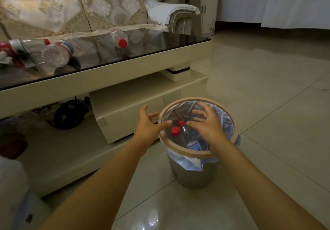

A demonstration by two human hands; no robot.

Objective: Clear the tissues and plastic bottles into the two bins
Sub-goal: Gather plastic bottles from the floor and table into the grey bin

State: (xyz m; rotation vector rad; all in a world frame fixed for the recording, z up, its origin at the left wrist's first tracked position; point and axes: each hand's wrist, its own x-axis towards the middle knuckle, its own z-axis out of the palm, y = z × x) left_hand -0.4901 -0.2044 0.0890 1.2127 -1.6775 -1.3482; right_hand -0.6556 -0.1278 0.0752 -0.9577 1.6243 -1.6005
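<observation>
Head view. A round bin (193, 174) stands on the tiled floor (267, 104), just beside the lower drawer unit of a coffee table (107, 79). The bin carries a tan rim ring and a thin plastic liner (226, 122).

Two clear plastic bottles lie inside the bin, both with red caps. The nearer cap (175, 131) sits toward the left side of the opening; the second cap (181, 123) shows just behind it.

The left hand (149, 124) hovers at the left edge of the bin, fingers spread and nearly straight, gripping nothing. Its fingertips reach over the rim. The right hand (208, 124) is over the bin opening, fingers spread wide and slightly bent, holding nothing.

On the dark glass tabletop, one bottle (120, 37) with a red cap lies on its side near the middle. A second bottle (57, 53) lies on its side toward the left end. A crumpled tissue (5, 57) sits at the far left edge. A sofa (89, 6) stands behind the table.
</observation>
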